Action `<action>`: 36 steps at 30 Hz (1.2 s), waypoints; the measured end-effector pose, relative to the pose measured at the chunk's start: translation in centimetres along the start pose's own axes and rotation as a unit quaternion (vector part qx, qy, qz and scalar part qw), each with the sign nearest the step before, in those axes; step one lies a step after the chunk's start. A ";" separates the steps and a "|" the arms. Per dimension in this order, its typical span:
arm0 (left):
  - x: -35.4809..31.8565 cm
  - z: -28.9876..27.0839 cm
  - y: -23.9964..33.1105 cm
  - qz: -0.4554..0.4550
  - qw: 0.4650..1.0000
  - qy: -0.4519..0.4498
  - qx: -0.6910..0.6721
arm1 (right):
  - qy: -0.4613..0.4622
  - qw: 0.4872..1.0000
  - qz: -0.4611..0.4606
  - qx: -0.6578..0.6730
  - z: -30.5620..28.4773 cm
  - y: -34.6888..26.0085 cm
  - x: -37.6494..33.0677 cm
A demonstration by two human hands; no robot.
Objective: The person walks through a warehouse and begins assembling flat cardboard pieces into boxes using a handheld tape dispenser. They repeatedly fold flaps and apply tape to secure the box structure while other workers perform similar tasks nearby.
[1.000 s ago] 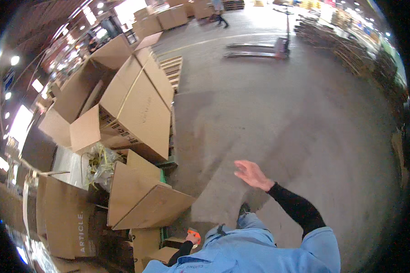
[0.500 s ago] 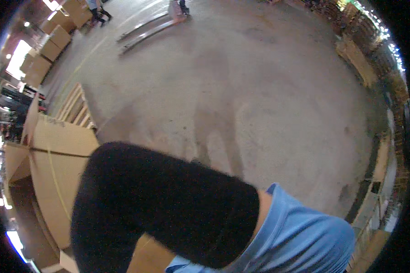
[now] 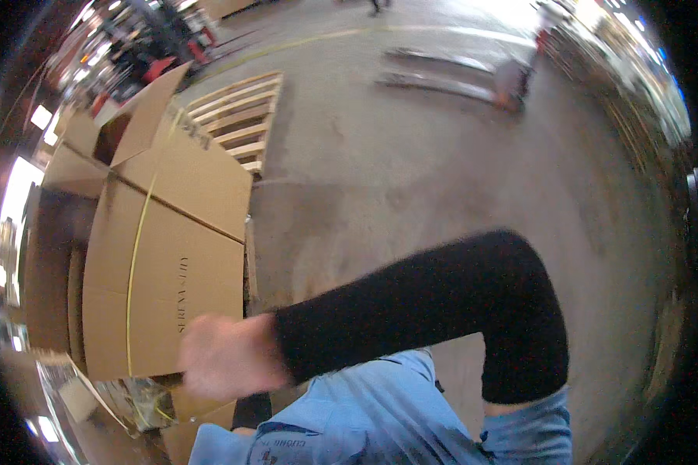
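Cardboard box (image 3: 163,263), at the person's left behind the blurred right hand (image 3: 229,356) (finger spread and contact I cannot tell; the left hand is hidden), looks stiff but bulky, probably steadier held by its edges (image 3: 240,267) than its bendable flaps (image 3: 147,120)

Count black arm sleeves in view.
2. Right sleeve: bent at the elbow right of centre, running left to the blurred right hand. Left sleeve: short stretch near the lower edge, below the right wrist; the rest is hidden.
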State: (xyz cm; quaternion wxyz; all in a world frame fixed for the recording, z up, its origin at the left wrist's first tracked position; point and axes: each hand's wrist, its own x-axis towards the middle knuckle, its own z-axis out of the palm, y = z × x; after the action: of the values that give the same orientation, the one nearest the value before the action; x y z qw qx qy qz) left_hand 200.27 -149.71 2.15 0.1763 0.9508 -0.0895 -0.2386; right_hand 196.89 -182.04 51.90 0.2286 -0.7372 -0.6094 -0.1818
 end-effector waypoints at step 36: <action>81.1 -22.1 22.4 -0.249 0.952 0.112 -0.138 | -0.116 0.708 0.660 0.224 15.3 95.8 -64.8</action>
State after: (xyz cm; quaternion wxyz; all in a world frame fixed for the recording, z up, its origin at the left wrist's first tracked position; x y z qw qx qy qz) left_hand 279.66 -184.56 -5.37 0.2499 0.9299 0.2036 -0.1773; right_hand 278.33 -240.95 -7.20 0.3762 -0.8938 -0.0120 0.2439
